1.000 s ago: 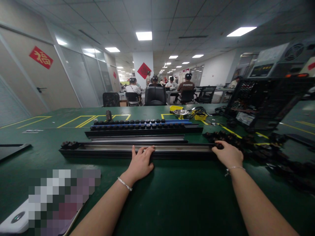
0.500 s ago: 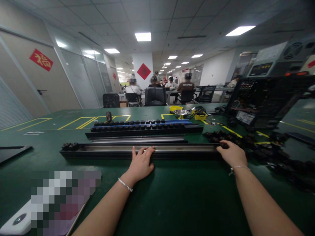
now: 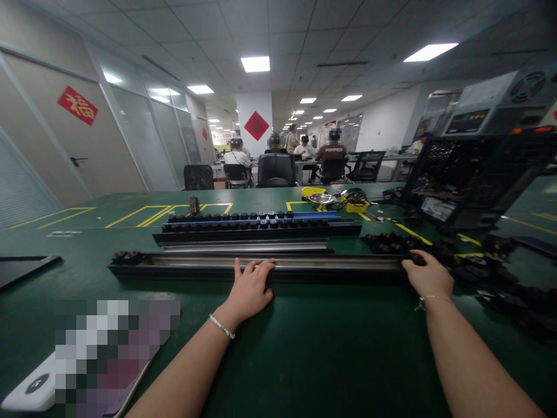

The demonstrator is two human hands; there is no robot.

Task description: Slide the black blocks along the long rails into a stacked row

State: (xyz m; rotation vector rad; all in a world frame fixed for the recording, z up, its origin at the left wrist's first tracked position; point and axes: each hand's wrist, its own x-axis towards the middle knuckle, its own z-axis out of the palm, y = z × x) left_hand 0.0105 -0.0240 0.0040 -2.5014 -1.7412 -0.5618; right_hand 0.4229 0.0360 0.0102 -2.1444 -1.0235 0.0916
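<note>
A long black channel rail (image 3: 339, 269) with a bright metal strip inside lies crosswise on the green table. My left hand (image 3: 250, 287) rests on its middle, fingers spread over the near wall and thumb in front. At the rail's right end my right hand (image 3: 431, 277) pinches a small black part (image 3: 418, 259), mostly covered by the fingers. Several black roller pieces (image 3: 127, 257) sit in the rail's left end. Behind it lie a thin silver strip (image 3: 248, 245) and another black rail (image 3: 261, 234) with rows of black rollers and a blue strip.
A heap of black parts (image 3: 474, 270) lies right of my right hand. Farther back are a metal bowl (image 3: 322, 199), a yellow bin (image 3: 354, 204) and an open computer case (image 3: 456, 180). A white device (image 3: 32, 386) is at front left. Several people sit at far desks.
My right hand has moved to the right along the rail with the small black part. My left hand stays in place on the rail.
</note>
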